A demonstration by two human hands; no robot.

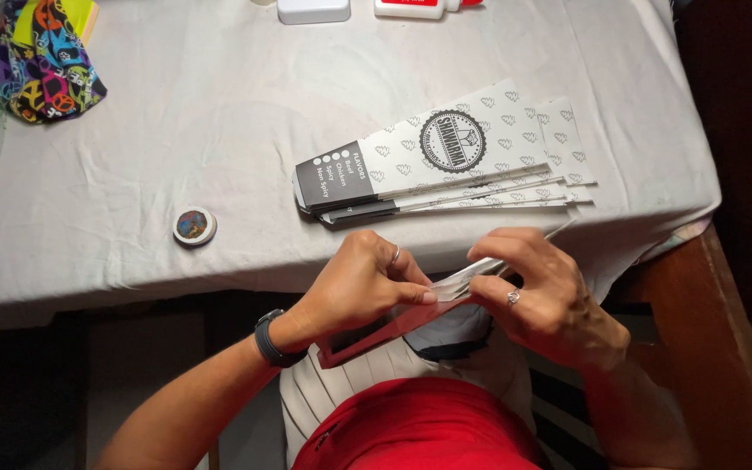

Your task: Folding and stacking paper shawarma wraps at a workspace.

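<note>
My left hand (360, 285) and my right hand (543, 296) both pinch one flat paper sleeve (446, 292), white with a dark end, held edge-on just off the table's front edge. The left hand wears a ring, and a dark band sits on that wrist. The right hand also wears a ring. On the table just beyond lies a fanned stack of the same printed paper sleeves (446, 161), white with small patterns, a round dark emblem and a dark grey end.
A white cloth covers the table (176, 130). A small round tin (194, 225) lies near the front edge. A colourful patterned fabric (45, 65) sits far left. A white box (312, 10) and a red-and-white bottle (419, 7) lie at the back.
</note>
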